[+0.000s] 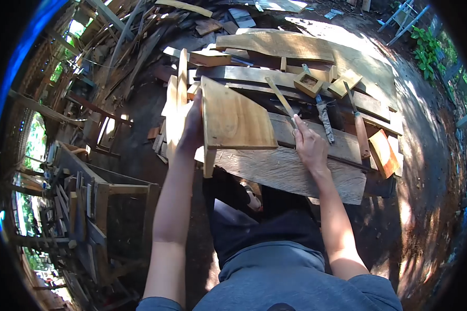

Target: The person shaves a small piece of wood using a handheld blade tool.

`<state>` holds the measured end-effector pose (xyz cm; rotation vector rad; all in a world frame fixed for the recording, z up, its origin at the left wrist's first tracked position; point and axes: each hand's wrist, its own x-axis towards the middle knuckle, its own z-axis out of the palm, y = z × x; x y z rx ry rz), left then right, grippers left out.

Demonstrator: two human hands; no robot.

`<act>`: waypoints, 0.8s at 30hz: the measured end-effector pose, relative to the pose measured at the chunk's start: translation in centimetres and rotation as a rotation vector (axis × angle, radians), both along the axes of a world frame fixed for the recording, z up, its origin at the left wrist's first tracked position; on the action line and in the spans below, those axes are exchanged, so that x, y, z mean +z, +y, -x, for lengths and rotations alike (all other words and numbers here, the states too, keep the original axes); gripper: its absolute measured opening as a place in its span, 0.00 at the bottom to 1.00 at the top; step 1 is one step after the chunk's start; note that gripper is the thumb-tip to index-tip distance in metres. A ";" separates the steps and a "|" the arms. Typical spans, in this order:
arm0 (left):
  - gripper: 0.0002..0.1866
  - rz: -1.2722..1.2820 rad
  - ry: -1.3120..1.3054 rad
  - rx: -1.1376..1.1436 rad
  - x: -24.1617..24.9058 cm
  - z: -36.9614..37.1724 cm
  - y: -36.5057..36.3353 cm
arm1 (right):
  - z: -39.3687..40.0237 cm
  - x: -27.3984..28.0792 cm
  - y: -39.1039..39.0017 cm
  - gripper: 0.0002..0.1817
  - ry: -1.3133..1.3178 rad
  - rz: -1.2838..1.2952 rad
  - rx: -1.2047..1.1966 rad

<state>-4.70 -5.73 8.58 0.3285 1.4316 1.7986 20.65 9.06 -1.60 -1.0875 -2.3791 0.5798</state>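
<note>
My left hand (pixel 193 122) is closed on the left edge of a wooden piece (pixel 238 116), made of light boards joined at an angle, with its broad tapered face turned up. The fingers behind it are mostly hidden. My right hand (pixel 310 143) grips the lower end of a narrow, flat, light-coloured strip (pixel 279 95), whose far end points up and left beside the wooden piece. Under both hands lies a rough plank (pixel 290 168) on a plank-covered bench. A tool with a wrapped grey handle (pixel 325 120) lies right of my right hand.
A wooden-handled tool (pixel 360 132) lies farther right, near a wedge-shaped block (pixel 384 153). A small square wooden box (pixel 308 83) and a square block (pixel 346 83) sit behind. Long boards (pixel 275 45) cover the far side. Scrap wood and a wooden frame (pixel 106 192) stand left.
</note>
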 end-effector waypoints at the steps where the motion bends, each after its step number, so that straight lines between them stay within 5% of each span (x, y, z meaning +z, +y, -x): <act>1: 0.30 0.025 0.006 0.047 -0.3 -1.2 -0.1 | 0.0 0.1 -0.1 0.23 0.003 0.004 -0.003; 6: 0.28 -0.003 -0.136 0.229 -9.4 0.9 -0.1 | -0.3 0.2 -0.2 0.21 0.120 0.028 -0.016; 8: 0.30 0.087 -0.111 0.214 -5.3 -2.6 0.4 | -0.3 0.4 -0.3 0.21 0.096 0.053 -0.013; 14: 0.30 0.066 -0.091 0.055 -10.5 -0.2 2.2 | -0.2 0.3 -0.6 0.20 0.094 -0.047 0.011; 17: 0.32 0.199 -0.032 -0.002 -9.0 -0.5 2.0 | -0.2 0.7 -0.8 0.20 0.049 -0.027 0.004; 22: 0.32 0.235 0.328 0.243 -11.2 -2.8 -0.7 | -0.1 0.8 -0.4 0.21 0.057 0.011 0.023; 24: 0.33 0.291 0.167 0.114 -10.6 -4.4 -3.4 | 0.2 0.2 0.1 0.21 0.142 0.062 0.080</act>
